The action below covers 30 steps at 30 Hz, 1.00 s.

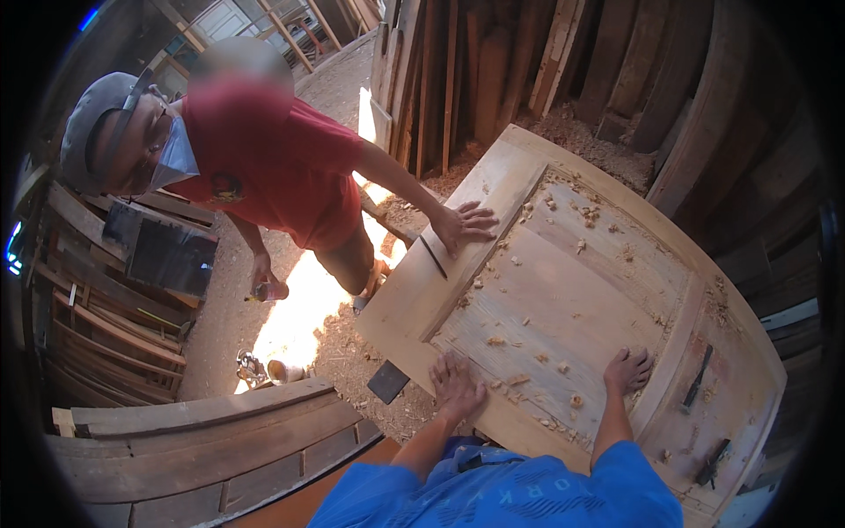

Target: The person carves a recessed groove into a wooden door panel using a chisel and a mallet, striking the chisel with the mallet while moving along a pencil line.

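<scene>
Pressing flat, open hands, left hand (pixel 456 385), right hand (pixel 628 368), on rough, shaving-strewn wooden door panel (pixel 563 299), seemingly unfinished.

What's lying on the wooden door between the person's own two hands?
In the head view, between the left hand and right hand, the wooden door panel carries only scattered wood shavings.

Wooden door panel (pixel 563 290) lies flat, serving as the work surface; raised frame around a recessed centre field. Wood shavings (pixel 563 198) scattered over the field, densest along the far edge and near corner. Pencil (pixel 432 256) lies on the left rail. Two dark chisels (pixel 698 377) rest on the right rail. Sawdust (pixel 352 352) covers the floor beneath.
</scene>
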Motion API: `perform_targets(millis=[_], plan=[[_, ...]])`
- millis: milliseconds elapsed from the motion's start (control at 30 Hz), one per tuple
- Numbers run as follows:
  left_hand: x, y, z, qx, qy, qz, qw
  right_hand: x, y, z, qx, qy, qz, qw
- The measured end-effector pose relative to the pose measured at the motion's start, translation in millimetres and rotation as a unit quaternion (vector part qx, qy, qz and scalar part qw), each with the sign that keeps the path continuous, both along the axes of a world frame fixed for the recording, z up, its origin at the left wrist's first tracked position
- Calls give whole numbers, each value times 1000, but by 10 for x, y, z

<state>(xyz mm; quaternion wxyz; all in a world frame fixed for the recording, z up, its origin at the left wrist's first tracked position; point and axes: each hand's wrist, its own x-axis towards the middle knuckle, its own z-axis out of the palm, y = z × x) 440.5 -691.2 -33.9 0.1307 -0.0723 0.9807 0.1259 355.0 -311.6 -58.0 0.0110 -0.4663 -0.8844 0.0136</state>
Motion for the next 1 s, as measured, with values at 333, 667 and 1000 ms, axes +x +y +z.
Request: perform_targets(millis=[333, 667, 1000], plan=[[-23, -3, 10, 8, 4, 1, 1000, -29, -66, 109, -31, 2, -8, 999], [40, -6, -33, -12, 33, -23, 999, -12, -49, 96, -51, -2, -1, 999], [2, 32, -121, -19, 38, -16, 999, -98, -6, 88, -49, 20, -6, 999]])
